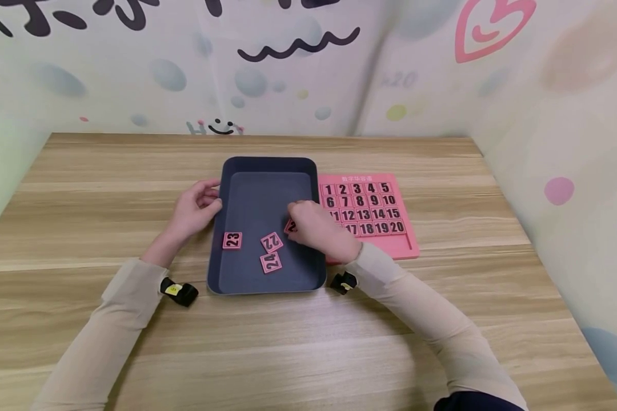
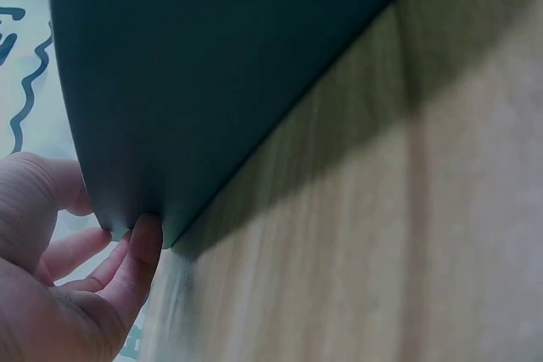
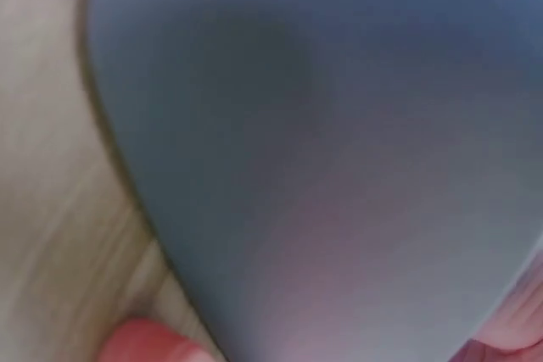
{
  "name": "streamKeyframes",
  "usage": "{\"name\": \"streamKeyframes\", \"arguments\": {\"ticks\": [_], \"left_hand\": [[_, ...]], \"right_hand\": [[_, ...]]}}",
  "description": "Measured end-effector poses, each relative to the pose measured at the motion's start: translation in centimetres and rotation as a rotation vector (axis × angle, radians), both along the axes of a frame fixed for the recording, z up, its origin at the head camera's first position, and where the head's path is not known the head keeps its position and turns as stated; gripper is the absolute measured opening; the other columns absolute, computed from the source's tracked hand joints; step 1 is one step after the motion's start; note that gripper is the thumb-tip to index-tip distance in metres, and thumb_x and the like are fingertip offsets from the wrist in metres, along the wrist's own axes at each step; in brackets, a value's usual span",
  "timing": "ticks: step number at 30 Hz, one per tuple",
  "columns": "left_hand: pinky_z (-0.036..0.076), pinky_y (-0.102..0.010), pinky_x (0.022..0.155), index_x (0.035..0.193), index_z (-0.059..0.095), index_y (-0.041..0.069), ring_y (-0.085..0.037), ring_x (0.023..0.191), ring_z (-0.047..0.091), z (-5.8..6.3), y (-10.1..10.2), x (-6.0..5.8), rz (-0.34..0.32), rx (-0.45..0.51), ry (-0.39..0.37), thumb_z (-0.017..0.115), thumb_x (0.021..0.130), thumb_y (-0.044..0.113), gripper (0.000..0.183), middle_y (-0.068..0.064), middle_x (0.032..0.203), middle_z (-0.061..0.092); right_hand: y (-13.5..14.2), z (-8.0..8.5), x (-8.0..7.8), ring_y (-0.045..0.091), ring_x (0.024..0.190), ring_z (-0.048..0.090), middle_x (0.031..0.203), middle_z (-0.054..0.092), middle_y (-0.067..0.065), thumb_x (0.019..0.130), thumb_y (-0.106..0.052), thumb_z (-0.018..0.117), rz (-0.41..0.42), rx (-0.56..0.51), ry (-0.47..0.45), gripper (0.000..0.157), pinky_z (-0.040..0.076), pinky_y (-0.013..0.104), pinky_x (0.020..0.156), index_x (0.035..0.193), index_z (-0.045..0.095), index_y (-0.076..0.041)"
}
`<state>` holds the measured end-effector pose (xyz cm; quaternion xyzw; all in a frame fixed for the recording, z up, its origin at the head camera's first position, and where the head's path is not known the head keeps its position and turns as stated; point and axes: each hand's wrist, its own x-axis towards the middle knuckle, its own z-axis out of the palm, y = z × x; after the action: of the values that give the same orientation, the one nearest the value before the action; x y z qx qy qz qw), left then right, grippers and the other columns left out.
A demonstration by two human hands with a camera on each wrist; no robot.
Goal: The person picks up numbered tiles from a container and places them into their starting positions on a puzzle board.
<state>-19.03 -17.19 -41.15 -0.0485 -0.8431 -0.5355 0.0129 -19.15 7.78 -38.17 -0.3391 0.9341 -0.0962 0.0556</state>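
Note:
A dark blue-grey tray (image 1: 257, 200) lies on the table. At its left side my left hand (image 1: 191, 210) grips the rim, and the left wrist view shows fingertips (image 2: 146, 239) against the outer wall. Over the right part of the tray, my right hand (image 1: 320, 228) pinches a pink number tile (image 1: 290, 227); only a "2" shows, the other digit is covered. Three more tiles lie inside: 23 (image 1: 232, 240), 22 (image 1: 272, 242) and 24 (image 1: 271, 262). Right of the tray is a pink number board (image 1: 385, 246) with rows of tiles up to 20, partly hidden by my right hand.
The wood-grain table (image 1: 267, 348) stretches around the tray and board. A printed wall covering (image 1: 288, 85) stands behind the table and another on the right. The right wrist view is mostly filled by the tray's blurred outer wall (image 3: 254, 150).

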Motion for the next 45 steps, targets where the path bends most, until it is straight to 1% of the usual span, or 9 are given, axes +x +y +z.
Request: {"name": "streamKeyframes", "arguments": {"ticks": [5,12,17,22,26,29,34,39,45], "left_hand": [[0.041,-0.01,0.072,0.133,0.043,-0.01,0.002,0.078,0.05,0.1,0.1,0.0,0.0,0.002,0.001,0.05,0.088,-0.003,0.045,-0.03,0.111,0.055],[0.041,-0.01,0.071,0.133,0.043,-0.01,0.002,0.078,0.05,0.1,0.1,0.0,0.0,-0.003,0.0,0.05,0.088,-0.004,0.046,-0.03,0.112,0.055],[0.041,-0.009,0.07,0.133,0.042,-0.01,0.002,0.078,0.05,0.0,0.0,0.0,0.0,-0.002,-0.005,0.05,0.088,-0.004,0.046,-0.03,0.112,0.055],[0.041,-0.009,0.07,0.133,0.043,-0.01,0.002,0.078,0.05,0.0,0.1,0.0,0.003,0.014,-0.008,0.049,0.088,-0.005,0.046,-0.03,0.112,0.055],[0.041,-0.009,0.07,0.133,0.043,-0.01,0.002,0.078,0.05,0.0,0.2,0.0,0.004,0.017,-0.006,0.049,0.088,-0.005,0.046,-0.03,0.111,0.055],[0.041,-0.009,0.07,0.133,0.043,-0.01,0.001,0.078,0.05,0.0,0.2,0.0,0.004,0.017,-0.004,0.049,0.088,-0.005,0.045,-0.03,0.111,0.055],[0.041,-0.008,0.069,0.133,0.043,-0.01,0.001,0.077,0.05,0.0,0.2,0.0,0.006,0.013,-0.005,0.049,0.088,-0.004,0.046,-0.029,0.111,0.055],[0.042,-0.008,0.069,0.132,0.043,-0.011,0.002,0.077,0.05,-0.1,0.2,0.0,0.003,0.007,0.008,0.049,0.088,-0.005,0.045,-0.03,0.11,0.055],[0.042,-0.008,0.07,0.132,0.044,-0.01,0.001,0.078,0.05,0.0,0.2,0.0,0.007,0.004,-0.002,0.05,0.088,-0.004,0.045,-0.03,0.11,0.055]], "right_hand": [[0.3,0.3,0.2,0.02,0.071,0.055,0.079,0.061,0.011,0.079,-0.016,0.075,-0.012,0.017,0.004,0.021,0.047,0.031,0.065,0.085,0.064,0.001],[0.2,0.6,0.4,0.018,0.066,0.051,0.076,0.057,0.008,0.08,-0.012,0.072,-0.015,0.052,-0.034,0.013,0.045,0.028,0.058,0.08,0.065,-0.002],[0.4,0.7,0.4,0.017,0.066,0.05,0.075,0.056,0.006,0.079,-0.015,0.073,-0.002,0.047,-0.058,0.017,0.043,0.027,0.058,0.082,0.062,-0.003],[1.6,1.4,0.6,0.017,0.072,0.05,0.082,0.056,0.005,0.077,-0.017,0.074,0.017,-0.054,-0.072,0.023,0.044,0.026,0.062,0.091,0.063,-0.002],[3.5,2.0,1.1,0.017,0.073,0.048,0.082,0.055,0.006,0.076,-0.012,0.073,0.024,-0.173,-0.076,0.021,0.043,0.026,0.062,0.091,0.064,-0.002],[5.3,2.1,1.6,0.018,0.074,0.05,0.084,0.057,0.006,0.074,-0.007,0.072,0.019,-0.246,-0.052,0.02,0.045,0.026,0.064,0.091,0.064,-0.001],[8.1,1.7,2.3,0.019,0.075,0.053,0.084,0.059,0.008,0.07,-0.002,0.071,-0.013,-0.291,-0.034,0.024,0.048,0.028,0.067,0.093,0.065,0.002],[9.7,0.6,3.0,0.018,0.074,0.052,0.085,0.059,0.008,0.07,-0.004,0.073,-0.062,-0.239,-0.051,0.026,0.047,0.03,0.068,0.094,0.065,0.002],[10.5,-0.6,3.4,0.016,0.071,0.052,0.086,0.059,0.007,0.069,-0.005,0.078,-0.062,-0.206,-0.082,0.033,0.047,0.026,0.065,0.099,0.065,0.003]]}}
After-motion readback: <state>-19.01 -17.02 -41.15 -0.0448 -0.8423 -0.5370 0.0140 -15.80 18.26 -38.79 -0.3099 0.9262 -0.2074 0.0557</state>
